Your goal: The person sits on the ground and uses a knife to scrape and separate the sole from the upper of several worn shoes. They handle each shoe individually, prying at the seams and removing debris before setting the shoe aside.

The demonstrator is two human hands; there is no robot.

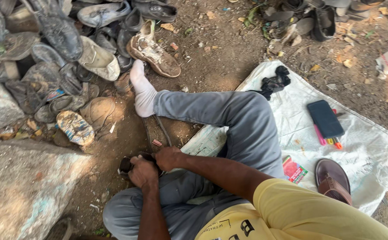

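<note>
Sitting on the bare dirt ground [211, 58], the person works over a small dark shoe piece [127, 164] held just past the left knee. The left hand [143, 172] has its fingers curled tight around that piece, and the right hand [167, 158] pinches its upper edge with bent fingers (the fingertips themselves are hidden). A white sock foot [141, 89] stretches toward the pile of worn shoes [74, 53] crowding the ground's far left corner. A grey rock [25, 186] hems the near left edge. Open dirt lies ahead. On the white sack mat [367, 146] to the right rest a dark phone [325, 118], a brown sandal [333, 179] and a black cloth [274, 82].
</note>
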